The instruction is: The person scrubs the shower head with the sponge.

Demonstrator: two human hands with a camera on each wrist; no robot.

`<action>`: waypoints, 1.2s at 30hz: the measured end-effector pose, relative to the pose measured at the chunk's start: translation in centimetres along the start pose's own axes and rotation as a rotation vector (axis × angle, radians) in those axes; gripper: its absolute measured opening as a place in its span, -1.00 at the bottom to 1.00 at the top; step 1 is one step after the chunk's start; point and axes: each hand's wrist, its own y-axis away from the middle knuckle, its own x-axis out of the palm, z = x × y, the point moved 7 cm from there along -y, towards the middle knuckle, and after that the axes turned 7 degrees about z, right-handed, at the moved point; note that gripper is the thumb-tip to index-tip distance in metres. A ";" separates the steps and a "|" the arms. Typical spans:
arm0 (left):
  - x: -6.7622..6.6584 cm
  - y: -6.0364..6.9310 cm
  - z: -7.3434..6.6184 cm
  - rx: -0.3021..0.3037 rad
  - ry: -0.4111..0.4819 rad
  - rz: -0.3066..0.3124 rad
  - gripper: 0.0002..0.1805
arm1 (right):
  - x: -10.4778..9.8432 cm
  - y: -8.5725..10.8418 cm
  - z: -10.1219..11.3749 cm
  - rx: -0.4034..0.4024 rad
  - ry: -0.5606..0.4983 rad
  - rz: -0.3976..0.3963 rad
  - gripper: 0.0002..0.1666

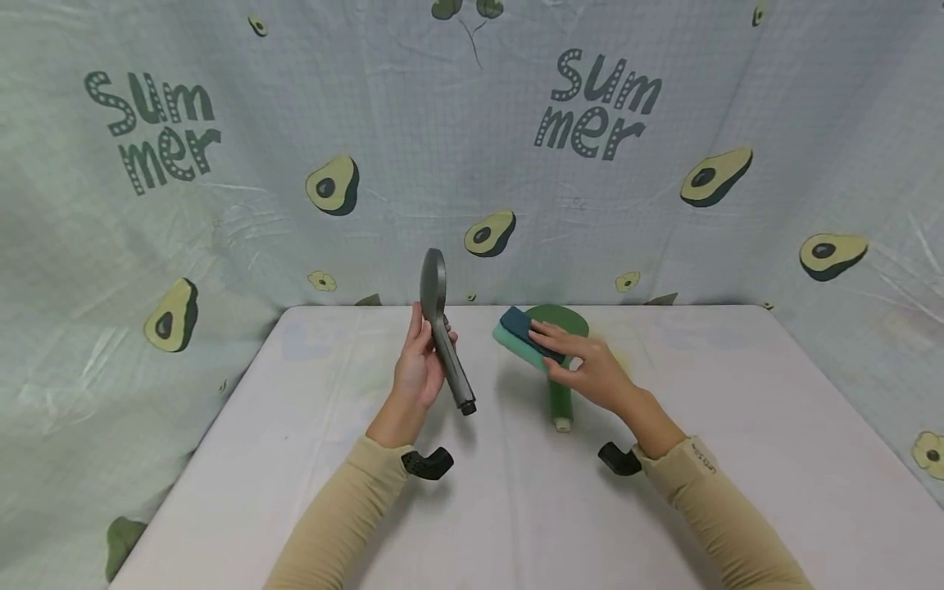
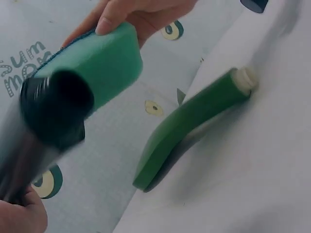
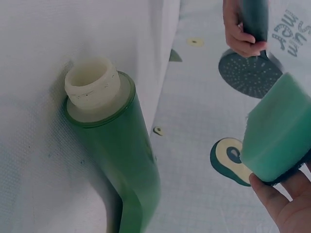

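A dark grey shower head [image 1: 451, 360] is gripped by its handle in my left hand [image 1: 419, 373], its round head up and its threaded end pointing down toward me. The right wrist view shows nozzle holes on its face [image 3: 248, 73]. My right hand [image 1: 590, 369] holds a sponge [image 2: 112, 63] between thumb and fingers, with a light green foam side and a dark blue scouring side. Below the sponge, a green shower head [image 1: 561, 401] lies on the table; its white threaded end [image 3: 92, 82] faces me. The sponge and right hand partly hide it in the head view.
The table [image 1: 516, 508] has a white cover. Behind and beside it hangs a pale curtain [image 1: 413, 106] printed with avocados and lettering. A black wrist mount [image 1: 429, 464] sits on the left cuff, and another mount [image 1: 618, 459] on the right.
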 end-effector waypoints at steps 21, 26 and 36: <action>-0.2 0.7 1.1 -0.074 0.158 -0.055 -0.44 | 0.0 0.0 0.4 -0.035 0.004 0.000 -0.45; -0.3 0.9 1.5 -0.120 0.217 -0.083 -0.75 | 0.0 0.1 0.7 -0.053 0.016 -0.003 -0.45; 0.1 0.7 1.4 -0.093 0.193 -0.042 -0.65 | -0.4 0.2 0.8 -0.091 0.039 -0.024 -0.44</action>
